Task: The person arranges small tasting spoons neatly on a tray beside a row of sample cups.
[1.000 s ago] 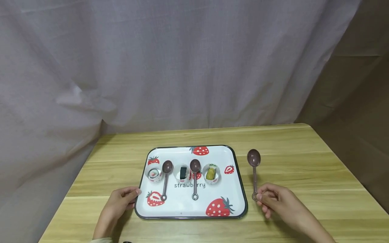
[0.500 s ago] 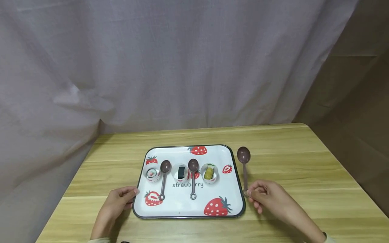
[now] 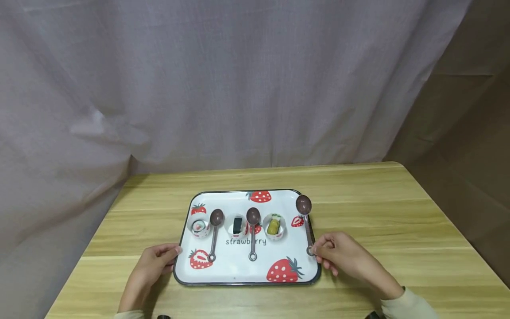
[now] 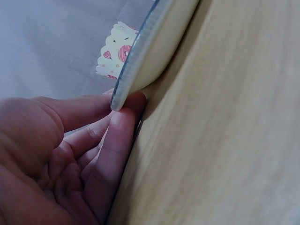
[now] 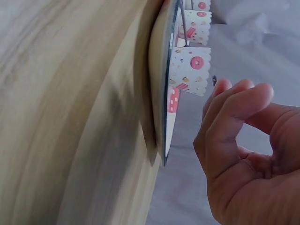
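My left hand (image 3: 153, 262) pinches the left rim of a white strawberry-print tray (image 3: 223, 275), thumb above and fingers beneath, as the left wrist view shows. In the head view, my right hand (image 3: 344, 254) holds a brown plastic spoon (image 3: 304, 205) by its ringed handle end, over the tray's right edge. From the right wrist, that hand (image 5: 246, 136) appears raised above the tray, with the spoon mostly hidden behind the fingers. On the tray lie a left spoon (image 3: 216, 218) and a middle spoon (image 3: 253, 216), bowls away from me, between paper cups.
The left cup (image 3: 199, 227) holds a sushi-roll-like piece, the middle cup (image 3: 235, 227) a black-banded piece, the right cup (image 3: 274, 227) a yellowish-green one. The tray sits on a wood-grain table (image 3: 370, 199). A grey curtain (image 3: 239, 88) hangs behind it.
The right hand has carried its spoon leftward, from beside the tray to above its right edge. The left hand keeps hold of the rim; the view has shifted slightly.
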Available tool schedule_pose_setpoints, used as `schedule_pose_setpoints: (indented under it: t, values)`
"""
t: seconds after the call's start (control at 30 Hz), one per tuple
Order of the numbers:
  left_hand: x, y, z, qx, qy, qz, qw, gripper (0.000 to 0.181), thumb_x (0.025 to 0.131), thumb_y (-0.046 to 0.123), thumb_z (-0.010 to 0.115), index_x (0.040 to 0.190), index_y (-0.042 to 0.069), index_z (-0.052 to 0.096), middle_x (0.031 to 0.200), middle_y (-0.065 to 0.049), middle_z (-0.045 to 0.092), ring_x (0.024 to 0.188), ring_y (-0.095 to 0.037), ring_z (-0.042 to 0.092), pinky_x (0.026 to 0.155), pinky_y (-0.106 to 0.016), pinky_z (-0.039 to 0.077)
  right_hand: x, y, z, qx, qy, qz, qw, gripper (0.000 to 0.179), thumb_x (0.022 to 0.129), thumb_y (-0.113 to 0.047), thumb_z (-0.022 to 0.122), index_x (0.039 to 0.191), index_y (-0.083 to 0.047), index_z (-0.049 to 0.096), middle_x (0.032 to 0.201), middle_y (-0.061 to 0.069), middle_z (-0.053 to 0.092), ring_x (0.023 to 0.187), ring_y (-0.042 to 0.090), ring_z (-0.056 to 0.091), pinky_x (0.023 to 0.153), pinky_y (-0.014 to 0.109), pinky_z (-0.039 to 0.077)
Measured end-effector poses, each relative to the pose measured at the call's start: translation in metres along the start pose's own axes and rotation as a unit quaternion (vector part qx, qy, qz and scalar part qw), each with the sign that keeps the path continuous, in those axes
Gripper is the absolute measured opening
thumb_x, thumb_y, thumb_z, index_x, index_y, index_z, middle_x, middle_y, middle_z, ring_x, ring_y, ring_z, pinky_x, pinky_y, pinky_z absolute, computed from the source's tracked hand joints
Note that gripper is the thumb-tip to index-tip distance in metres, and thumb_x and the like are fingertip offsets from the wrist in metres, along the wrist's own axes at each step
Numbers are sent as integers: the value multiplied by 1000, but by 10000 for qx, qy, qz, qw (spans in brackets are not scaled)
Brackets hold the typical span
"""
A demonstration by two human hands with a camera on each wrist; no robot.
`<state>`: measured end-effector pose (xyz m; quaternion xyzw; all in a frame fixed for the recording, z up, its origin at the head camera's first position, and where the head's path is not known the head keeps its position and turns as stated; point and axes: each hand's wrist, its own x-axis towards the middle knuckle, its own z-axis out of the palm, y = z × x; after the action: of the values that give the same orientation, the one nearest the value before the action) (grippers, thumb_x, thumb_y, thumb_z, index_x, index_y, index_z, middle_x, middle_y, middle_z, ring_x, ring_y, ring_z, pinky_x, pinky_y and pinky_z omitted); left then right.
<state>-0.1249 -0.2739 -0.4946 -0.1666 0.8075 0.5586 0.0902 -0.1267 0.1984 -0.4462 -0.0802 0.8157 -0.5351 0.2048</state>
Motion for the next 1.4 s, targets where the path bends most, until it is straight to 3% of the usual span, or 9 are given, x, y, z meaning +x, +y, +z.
schedule_pose_setpoints:
  t: [0.13,0.3,0.4,0.73,1.03,1.4]
  values:
    - [1,1,0,4,-4,65,10000,38,105,14,66,130,-15,64,114,-19,75,94,-17,71,73,-26,62,8,-1,3,22,24,152,9999,14,101,-5,61,106,6,69,77,10,66,52,10,51,42,22,47]
    - [1,-2,-2,0,-8,127,9999,38,105,12,65,129,-18,63,111,-19,75,93,-16,71,73,-26,63,17,-4,12,-228,294,529,9979,13,96,-12,72,91,-1,70,65,3,62,44,6,38,38,18,31]
    - [2,-2,-1,-15,-34,116,9999,39,105,12,65,130,-18,62,110,-18,75,92,-15,71,73,-26,63,20,-6,16,-345,486,693,9958,14,94,-11,74,84,-2,69,61,2,60,44,6,36,40,18,27]
    - [3,-3,-1,-5,-53,60,10000,39,105,12,64,130,-18,62,108,-17,76,90,-15,71,73,-26,63,28,-6,29,-339,915,920,9910,11,93,-5,70,84,-1,65,65,6,64,44,8,42,38,19,29]
    - [3,-2,-2,5,-13,44,10000,39,105,12,65,130,-18,62,112,-20,75,92,-16,71,73,-26,63,33,-11,39,-1378,1006,746,9825,30,91,-12,70,62,-9,64,53,1,61,40,8,44,43,19,29]
    - [0,-2,-1,-90,-30,107,9999,38,104,11,65,130,-18,63,108,-17,76,88,-14,70,72,-25,63,37,-15,47,-1998,865,747,9731,39,96,-14,69,58,-11,64,47,-2,58,37,6,41,42,19,27]
